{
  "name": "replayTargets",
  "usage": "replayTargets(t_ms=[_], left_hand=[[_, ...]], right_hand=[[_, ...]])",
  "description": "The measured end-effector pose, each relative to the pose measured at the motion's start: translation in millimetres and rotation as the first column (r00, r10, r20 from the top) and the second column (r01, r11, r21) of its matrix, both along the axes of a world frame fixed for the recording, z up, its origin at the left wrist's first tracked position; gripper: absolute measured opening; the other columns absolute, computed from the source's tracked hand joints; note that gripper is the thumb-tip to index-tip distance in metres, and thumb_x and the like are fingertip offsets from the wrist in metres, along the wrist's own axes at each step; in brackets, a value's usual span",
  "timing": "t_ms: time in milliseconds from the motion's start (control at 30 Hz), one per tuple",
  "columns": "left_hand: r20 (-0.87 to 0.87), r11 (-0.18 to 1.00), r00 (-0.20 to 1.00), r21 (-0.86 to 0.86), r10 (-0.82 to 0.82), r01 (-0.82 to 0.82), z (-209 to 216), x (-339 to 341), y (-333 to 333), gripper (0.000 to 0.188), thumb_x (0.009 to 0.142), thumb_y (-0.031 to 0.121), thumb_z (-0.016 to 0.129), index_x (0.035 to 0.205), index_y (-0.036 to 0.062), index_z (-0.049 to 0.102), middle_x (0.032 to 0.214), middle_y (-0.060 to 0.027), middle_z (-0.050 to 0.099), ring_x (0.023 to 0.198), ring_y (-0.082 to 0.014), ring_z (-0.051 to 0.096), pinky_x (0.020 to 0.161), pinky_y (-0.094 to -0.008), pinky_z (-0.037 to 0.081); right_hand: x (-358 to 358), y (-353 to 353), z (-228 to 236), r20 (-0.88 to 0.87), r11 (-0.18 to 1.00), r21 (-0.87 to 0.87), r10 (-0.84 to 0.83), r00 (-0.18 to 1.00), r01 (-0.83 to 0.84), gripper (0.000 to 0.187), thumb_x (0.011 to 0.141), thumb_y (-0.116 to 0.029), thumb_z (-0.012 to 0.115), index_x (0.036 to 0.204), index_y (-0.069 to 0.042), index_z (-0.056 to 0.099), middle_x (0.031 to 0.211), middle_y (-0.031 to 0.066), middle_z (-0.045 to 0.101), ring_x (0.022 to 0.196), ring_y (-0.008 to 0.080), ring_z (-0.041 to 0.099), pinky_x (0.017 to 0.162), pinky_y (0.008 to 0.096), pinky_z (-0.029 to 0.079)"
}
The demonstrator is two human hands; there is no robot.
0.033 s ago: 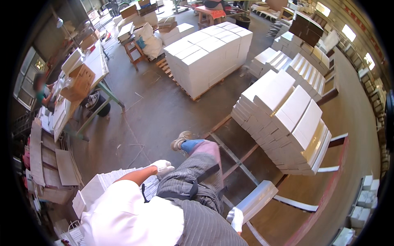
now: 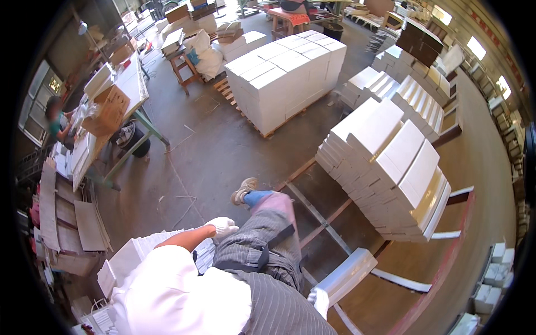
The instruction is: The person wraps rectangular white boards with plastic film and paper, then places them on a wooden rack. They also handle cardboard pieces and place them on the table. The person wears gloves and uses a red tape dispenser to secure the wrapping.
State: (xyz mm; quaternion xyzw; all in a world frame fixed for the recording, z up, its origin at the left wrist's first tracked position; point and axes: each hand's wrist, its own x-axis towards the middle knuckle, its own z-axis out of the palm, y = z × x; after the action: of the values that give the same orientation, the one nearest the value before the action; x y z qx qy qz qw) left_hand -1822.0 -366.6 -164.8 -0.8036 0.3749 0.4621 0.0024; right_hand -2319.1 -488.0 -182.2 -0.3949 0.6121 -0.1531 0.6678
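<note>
My left hand (image 2: pixel 223 225), in a white glove, is closed with nothing visible in it, beside my striped apron over the thigh. At the lower middle, my gloved right hand (image 2: pixel 319 301) is against the near end of a long white carton (image 2: pixel 350 273). Its fingers are too unclear to tell how they are bent. The carton lies across the metal bars of a low floor frame (image 2: pixel 304 196). By my left arm is a white stack (image 2: pixel 128 257), partly hidden by my sleeve.
Tall piles of flat white cartons (image 2: pixel 385 167) stand on the frame to the right. Ahead, a big white block of boxes (image 2: pixel 285 72) sits on a wooden pallet (image 2: pixel 223 88). A worktable (image 2: pixel 133 84) with a brown carton (image 2: pixel 106 111) is at left, a person (image 2: pixel 58 120) beside it.
The view has shifted very slightly. My right hand has moved a little at the carton's end; the left hand stays in place.
</note>
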Motion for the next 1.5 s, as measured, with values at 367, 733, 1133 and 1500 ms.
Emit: replayTargets(t_ms=[367,733,1133,1500], left_hand=[[-0.105,0.977,0.989,-0.178,0.104,-0.122,-61,283,-48,0.047,0.089,0.041,0.052,0.117,0.0057,0.066,0.12,-0.0181,0.066,0.115,-0.0362,0.06,0.098,-0.0436,0.046],[-0.351,0.084,0.153,-0.205,0.924,-0.975,-56,476,114,0.026,0.089,0.012,0.051,0.108,0.0053,0.067,0.085,-0.0081,0.065,0.072,-0.0153,0.06,0.064,-0.0305,0.051],[-0.172,0.352,0.474,-0.467,0.864,-0.811,-66,546,98,0.034,0.091,0.03,0.052,0.115,0.0126,0.069,0.115,-0.0139,0.067,0.108,-0.0319,0.062,0.096,-0.0395,0.048],[-0.355,-0.305,-0.228,-0.178,0.907,-0.936,-33,771,107,0.046,0.096,0.047,0.053,0.09,0.004,0.066,0.069,-0.0061,0.064,0.059,-0.0149,0.06,0.058,-0.033,0.049]], right_hand=[[295,-99,-42,-0.109,0.953,0.293,-0.049,0.993,0.079,0.018,0.093,-0.026,0.058,0.095,-0.008,0.062,0.069,0.0028,0.056,0.054,0.0133,0.051,0.048,0.0325,0.044],[767,-173,66,0.022,0.833,0.042,0.552,0.834,-0.552,0.018,0.096,-0.026,0.055,0.092,-0.01,0.062,0.061,-0.0021,0.05,0.045,0.0082,0.043,0.038,0.0257,0.039],[1061,-135,46,0.126,0.522,0.125,0.835,0.535,-0.844,0.017,0.094,-0.022,0.058,0.089,-0.008,0.066,0.061,-0.0006,0.05,0.045,0.0109,0.046,0.043,0.0277,0.043],[1456,-85,72,0.236,0.132,-0.189,0.968,0.086,-0.973,0.024,0.097,-0.025,0.058,0.106,-0.003,0.064,0.078,0.005,0.063,0.064,0.0123,0.059,0.058,0.0266,0.051]])
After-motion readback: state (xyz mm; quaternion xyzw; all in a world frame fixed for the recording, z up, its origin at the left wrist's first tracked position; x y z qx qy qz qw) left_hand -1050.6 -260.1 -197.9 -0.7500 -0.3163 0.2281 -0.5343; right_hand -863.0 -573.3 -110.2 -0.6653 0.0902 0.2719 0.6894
